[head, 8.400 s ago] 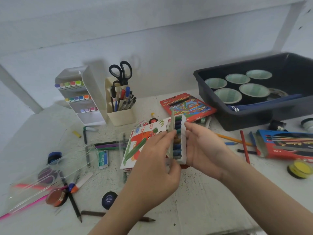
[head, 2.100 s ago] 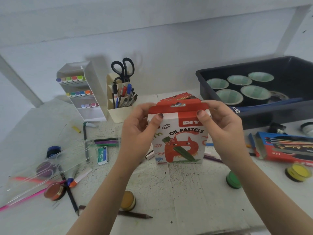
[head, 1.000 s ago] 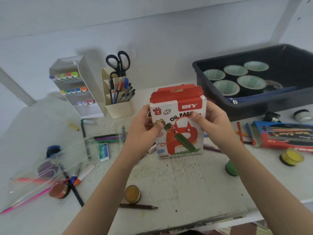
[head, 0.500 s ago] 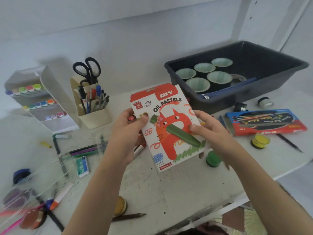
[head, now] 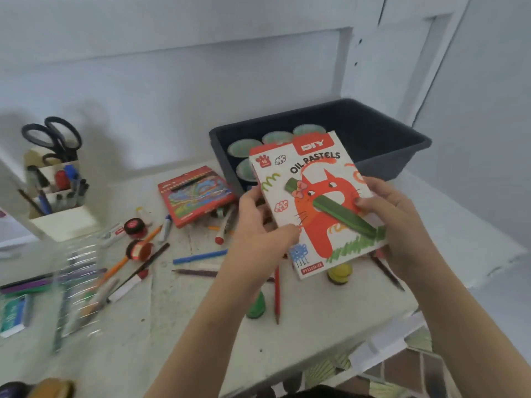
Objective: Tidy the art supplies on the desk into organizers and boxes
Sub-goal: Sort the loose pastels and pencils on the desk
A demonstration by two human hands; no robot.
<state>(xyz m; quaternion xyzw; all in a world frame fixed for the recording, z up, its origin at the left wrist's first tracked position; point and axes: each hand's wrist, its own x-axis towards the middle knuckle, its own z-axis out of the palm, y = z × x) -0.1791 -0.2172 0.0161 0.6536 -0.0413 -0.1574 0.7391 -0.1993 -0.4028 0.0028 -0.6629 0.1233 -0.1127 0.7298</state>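
Observation:
A closed box of oil pastels (head: 313,202), white with a red cat, is held flat above the desk's right part. My left hand (head: 258,225) grips its left edge and my right hand (head: 393,222) grips its right edge with the thumb on the front. Behind the box stands a dark grey tub (head: 390,139) with several round cups (head: 244,147) inside, partly hidden by the box.
A red coloured-pencil box (head: 195,193) lies mid-desk. A cream pen holder (head: 57,202) with black scissors (head: 54,139) stands at the left. Loose pens, pencils (head: 277,294), small paint pots (head: 339,272) and a clear pouch (head: 77,282) are scattered about. The desk's edge (head: 402,314) runs at the lower right.
Both hands have carried the pastel box to the right, up to the front of the grey tub. My view has swung right as well.

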